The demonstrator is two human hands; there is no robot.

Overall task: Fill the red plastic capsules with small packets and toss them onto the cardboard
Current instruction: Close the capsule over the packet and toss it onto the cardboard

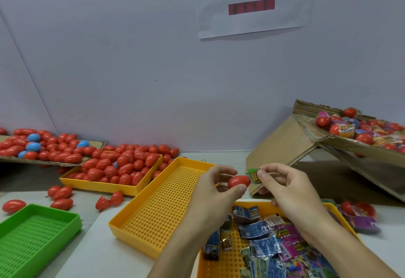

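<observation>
The left hand [215,186] holds a red capsule [238,181] between thumb and curled fingers, above the empty perforated yellow tray [157,209]. The right hand [285,186] pinches a small green packet [253,174] between thumb and forefinger, its edge touching the capsule's right end. Whether the capsule is open on that side is hidden by the fingers and packet.

Below the hands, a second yellow tray [221,264] holds a heap of loose packets [271,238]. More red capsules fill a yellow tray at left [114,186] and spill over the tabletop [98,255]. Filled ones lie on the tilted cardboard [285,142] at right.

The risk here seems to be the packet. It looks wider than the capsule's mouth, so unless folded or rolled tight it may catch on the rim and keep the halves from snapping shut. A weak closure could then pop open when tossed. The smooth capsule may also slip from the light pinch and roll among the unfilled ones.
</observation>
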